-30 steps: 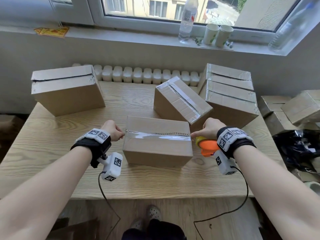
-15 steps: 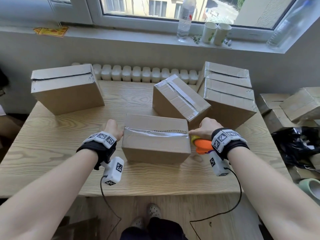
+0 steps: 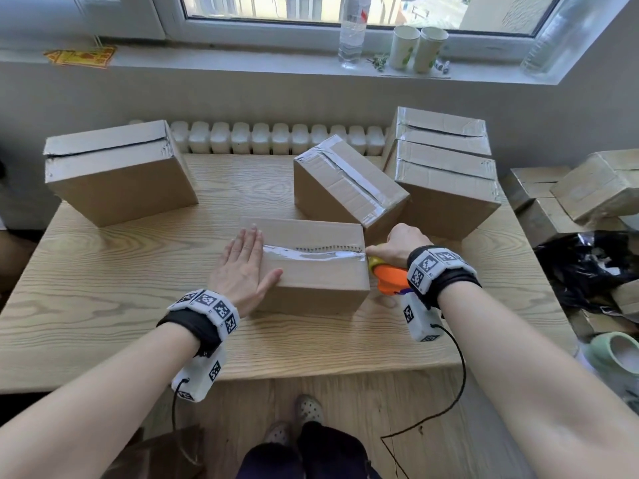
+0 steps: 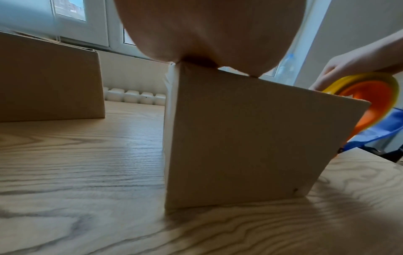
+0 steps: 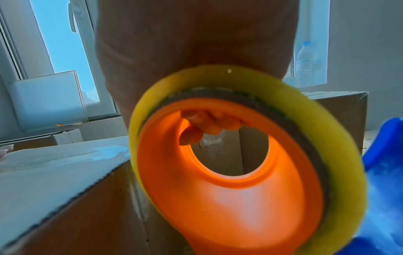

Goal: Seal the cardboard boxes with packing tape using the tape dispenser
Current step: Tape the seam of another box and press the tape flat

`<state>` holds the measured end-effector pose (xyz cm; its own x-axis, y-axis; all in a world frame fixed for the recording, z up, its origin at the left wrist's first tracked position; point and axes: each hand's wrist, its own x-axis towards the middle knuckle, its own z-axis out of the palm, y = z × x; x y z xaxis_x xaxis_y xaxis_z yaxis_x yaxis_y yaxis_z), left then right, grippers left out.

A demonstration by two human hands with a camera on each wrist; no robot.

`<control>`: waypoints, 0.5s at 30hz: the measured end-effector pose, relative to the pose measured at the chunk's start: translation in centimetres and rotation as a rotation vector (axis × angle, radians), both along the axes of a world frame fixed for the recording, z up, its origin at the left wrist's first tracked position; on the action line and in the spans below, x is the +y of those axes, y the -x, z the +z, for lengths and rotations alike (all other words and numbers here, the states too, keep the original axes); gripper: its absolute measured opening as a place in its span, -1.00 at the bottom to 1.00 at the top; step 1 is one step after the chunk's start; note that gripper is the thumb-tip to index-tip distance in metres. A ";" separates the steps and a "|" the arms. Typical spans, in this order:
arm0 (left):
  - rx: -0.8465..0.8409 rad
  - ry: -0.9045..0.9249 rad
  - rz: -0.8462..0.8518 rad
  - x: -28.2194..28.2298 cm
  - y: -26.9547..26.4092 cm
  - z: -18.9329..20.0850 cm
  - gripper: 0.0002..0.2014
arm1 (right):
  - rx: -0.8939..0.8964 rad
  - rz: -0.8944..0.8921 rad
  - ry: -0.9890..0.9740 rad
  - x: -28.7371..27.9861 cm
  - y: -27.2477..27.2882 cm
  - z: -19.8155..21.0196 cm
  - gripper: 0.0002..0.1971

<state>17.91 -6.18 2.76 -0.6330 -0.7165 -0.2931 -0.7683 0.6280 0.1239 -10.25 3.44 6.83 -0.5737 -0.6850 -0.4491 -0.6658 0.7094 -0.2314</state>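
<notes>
— Left hand (image 3: 242, 267) first: how does it lie?

— Flat, fingers straight and together, palm pressed on the left end of the near cardboard box (image 3: 318, 281), thumb spread along the front top edge. Its fingertips cover the start of the tape strip (image 3: 313, 253) that runs across the box top. In the left wrist view only the heel of the palm (image 4: 209, 32) shows, resting on the box corner (image 4: 250, 138).

— And the right hand (image 3: 397, 245)?

— Curled round the tape dispenser (image 3: 389, 278) at the box's right end, just over the edge where the strip stops. The right wrist view shows fingers (image 5: 209, 124) hooked inside the orange hub (image 5: 229, 181), with the yellow roll (image 5: 340, 155) round it and a blue part (image 5: 386, 155) to the right.

— Where does the box stand?

— Near the front middle of the wooden table (image 3: 121, 288). Behind it a taped box (image 3: 349, 184) leans tilted; two more boxes (image 3: 446, 174) stand at the right rear, one behind the other, and a larger one (image 3: 117, 174) at the left rear.

— Anything beyond the table?

— A windowsill (image 3: 242, 62) with a clear bottle (image 3: 352, 32) and two paper cups (image 3: 418, 48). More boxes (image 3: 587, 188) are piled off to the right.
</notes>
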 end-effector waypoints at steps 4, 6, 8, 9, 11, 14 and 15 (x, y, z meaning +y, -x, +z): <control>-0.014 0.043 0.017 0.3 0.5 -0.5 -0.17 | -0.013 -0.010 0.007 0.0 0.0 -0.5 -0.53; 0.006 0.047 0.025 0.3 0.7 -0.6 -0.15 | -0.023 -0.018 0.020 0.0 0.1 -0.9 -0.53; 0.022 0.071 -0.016 0.4 0.7 -0.7 -0.14 | -0.033 -0.020 0.028 0.1 0.1 -1.1 -0.54; 0.019 0.089 -0.060 0.4 0.7 -0.8 -0.17 | -0.034 -0.019 0.029 0.1 0.2 -1.1 -0.54; 0.022 0.097 -0.118 0.4 0.9 -1.1 -0.22 | -0.037 -0.017 0.036 0.1 0.2 -1.3 -0.54; 0.037 0.086 -0.107 0.3 1.2 -0.9 -0.23 | -0.037 -0.015 0.050 -0.1 0.2 -1.3 -0.51; 0.037 0.094 -0.110 0.3 1.2 -0.8 -0.24 | -0.037 -0.013 0.051 -0.1 0.2 -1.3 -0.51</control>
